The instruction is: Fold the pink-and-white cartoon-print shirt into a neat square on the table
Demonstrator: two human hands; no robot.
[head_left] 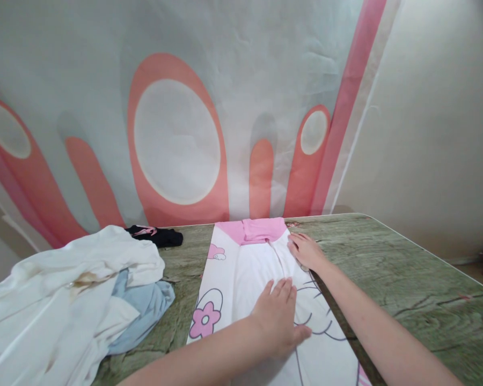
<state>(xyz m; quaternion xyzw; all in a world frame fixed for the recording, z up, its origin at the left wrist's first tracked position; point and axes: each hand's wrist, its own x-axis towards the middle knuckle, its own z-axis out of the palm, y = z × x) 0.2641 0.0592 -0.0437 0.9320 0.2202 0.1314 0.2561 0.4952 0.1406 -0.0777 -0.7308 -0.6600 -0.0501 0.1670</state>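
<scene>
A white garment [249, 273] with pink at its far end and printed pink flowers lies lengthwise on the table, its sides folded inward. My left hand [279, 316] rests flat on its middle, fingers stretched out and thumb apart. Farther off, my right hand [306, 251] lies along the garment's right edge near the pink part, fingers extended over the cloth. Neither hand grasps anything that shows. The near end of the garment runs out of view below my left forearm.
A heap of white clothing [64, 289] with a light blue piece [145, 305] lies to the left. Behind it sits a black folded cloth [167, 237] with pink on it. The wood-patterned table [406, 268] ends at a wall hung with a pink-and-grey printed sheet [241, 80].
</scene>
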